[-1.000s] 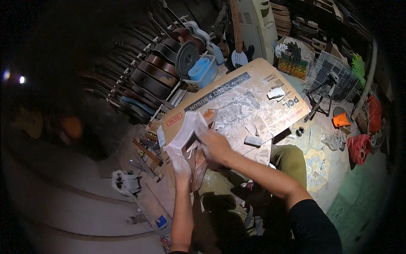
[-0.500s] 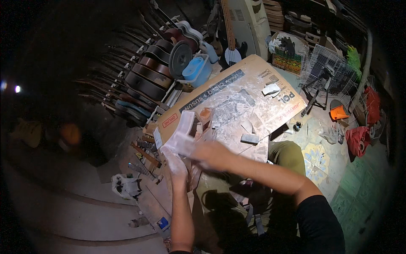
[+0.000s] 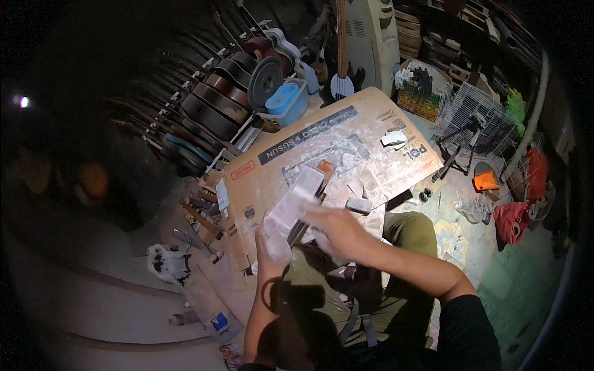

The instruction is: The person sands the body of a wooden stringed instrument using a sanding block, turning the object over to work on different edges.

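Coated in pale dust, a long curved workpiece (image 3: 303, 185) with a dark side is held upright-slanted in my left hand (image 3: 274, 246), its fingers wrapped round the lower end. My right hand (image 3: 331, 227) is curled against the middle of that piece, blurred; what lies in its fingers is unclear. Beneath is a large dust-covered cardboard sheet (image 3: 247, 191). On it, right of my hands, sit a small grey block (image 3: 359, 206), a pale scrap (image 3: 355, 188) and a crumpled white piece (image 3: 394, 140).
My legs (image 3: 408, 235) are below the cardboard. Guitars (image 3: 216, 105) stand racked at back left beside a plastic tub (image 3: 284, 102). Wood scraps and tools (image 3: 198, 219) lie left of the sheet. A wire cage (image 3: 470, 111), an orange container (image 3: 487, 179) and a red bag (image 3: 512, 222) are at right.
The workpiece and my left hand have swung rightward, tilting the piece further over. My right hand has been moving along the piece and now sits a little lower and farther right.
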`<state>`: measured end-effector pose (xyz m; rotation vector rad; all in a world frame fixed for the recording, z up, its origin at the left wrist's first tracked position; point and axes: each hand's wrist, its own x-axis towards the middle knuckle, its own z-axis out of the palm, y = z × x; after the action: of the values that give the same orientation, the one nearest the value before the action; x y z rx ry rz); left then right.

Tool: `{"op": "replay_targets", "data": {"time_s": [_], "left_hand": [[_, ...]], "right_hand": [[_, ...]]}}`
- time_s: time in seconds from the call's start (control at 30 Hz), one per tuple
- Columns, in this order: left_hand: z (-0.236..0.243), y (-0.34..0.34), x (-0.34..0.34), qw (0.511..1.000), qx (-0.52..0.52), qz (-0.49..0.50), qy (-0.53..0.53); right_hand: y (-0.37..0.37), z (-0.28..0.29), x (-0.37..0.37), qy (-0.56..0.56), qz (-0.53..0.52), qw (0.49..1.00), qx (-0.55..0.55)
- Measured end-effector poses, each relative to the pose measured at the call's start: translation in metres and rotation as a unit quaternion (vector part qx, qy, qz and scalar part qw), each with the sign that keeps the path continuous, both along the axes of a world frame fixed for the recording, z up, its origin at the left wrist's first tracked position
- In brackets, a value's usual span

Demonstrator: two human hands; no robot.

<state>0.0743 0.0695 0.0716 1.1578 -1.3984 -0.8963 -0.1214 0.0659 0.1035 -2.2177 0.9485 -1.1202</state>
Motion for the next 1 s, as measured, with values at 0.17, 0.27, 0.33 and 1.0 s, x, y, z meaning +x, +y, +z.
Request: {"op": "replay_targets", "data": {"time_s": [0.17, 0.27, 0.33, 1.0], "left_hand": [[-0.001, 0.009, -0.006, 0.999, 0.001, -0.002, -0.042], [0.003, 0.007, -0.016, 0.997, -0.022, -0.005, -0.078], [-0.002, 0.007, -0.014, 0.995, -0.046, -0.001, -0.09], [-0.01, 0.025, -0.005, 0.999, 0.026, 0.008, -0.047]], "right_hand": [[-0.026, -0.004, -0.032, 0.153, -0.088, 0.983, 0.04], [-0.001, -0.002, -0.019, 0.09, -0.064, 0.993, 0.042], [0.011, 0.003, -0.01, -0.108, 0.094, 0.988, 0.051], [-0.036, -0.027, -0.035, -0.222, -0.042, 0.895, 0.384]]}}
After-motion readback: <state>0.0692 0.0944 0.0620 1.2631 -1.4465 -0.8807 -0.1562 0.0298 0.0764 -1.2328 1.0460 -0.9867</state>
